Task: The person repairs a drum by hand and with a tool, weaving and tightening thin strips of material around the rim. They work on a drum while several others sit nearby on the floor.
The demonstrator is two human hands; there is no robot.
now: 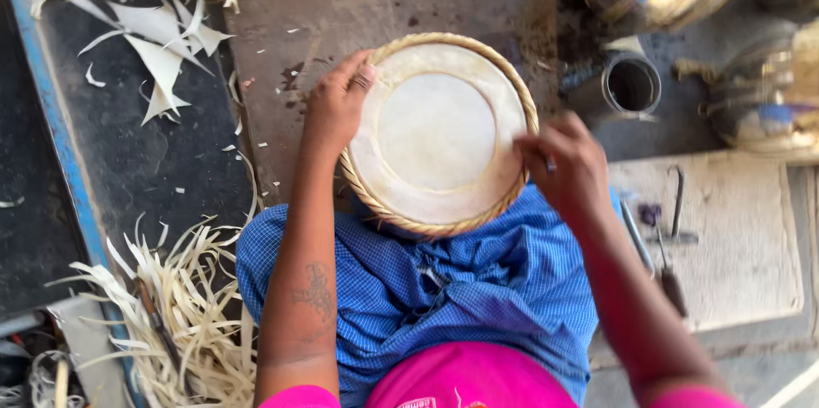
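Your left hand (337, 105) grips the round pale woven-rimmed tray (437, 131) at its left edge; keep it steady; your right hand (567, 167) pinches a small tool at the tray's right rim; work evenly.

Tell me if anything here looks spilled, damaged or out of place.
Nothing looks damaged. The round woven tray with a pale centre sits intact between the left hand and right hand. Pale cut strips and leaf scraps lie scattered on the floor, plain offcuts.
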